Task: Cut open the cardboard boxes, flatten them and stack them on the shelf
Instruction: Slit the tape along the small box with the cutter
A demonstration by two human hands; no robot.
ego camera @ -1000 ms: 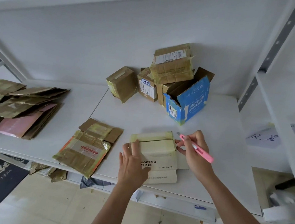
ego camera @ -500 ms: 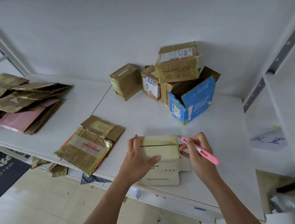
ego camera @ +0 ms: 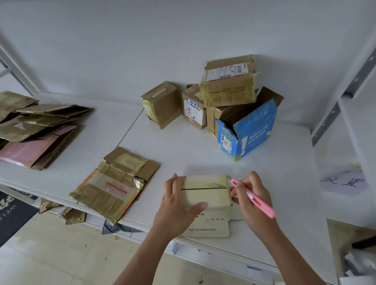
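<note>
Right hand (ego camera: 251, 199) wrapped tight around pink knife (ego camera: 253, 199), tip at right top corner of pale box (ego camera: 207, 193). Left hand (ego camera: 177, 206) clamped on left side of box, thumb along near edge. Box near front edge of shelf (ego camera: 269, 183). Flat cardboard (ego camera: 112, 187) left. Blue box (ego camera: 246, 130) and brown boxes (ego camera: 228, 81) far back. Nothing blocking.

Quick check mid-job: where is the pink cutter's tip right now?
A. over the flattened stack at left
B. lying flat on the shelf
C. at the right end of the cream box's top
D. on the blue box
C: the right hand holds the pink cutter with its tip at the right end of the cream box, which the left hand steadies.
</note>
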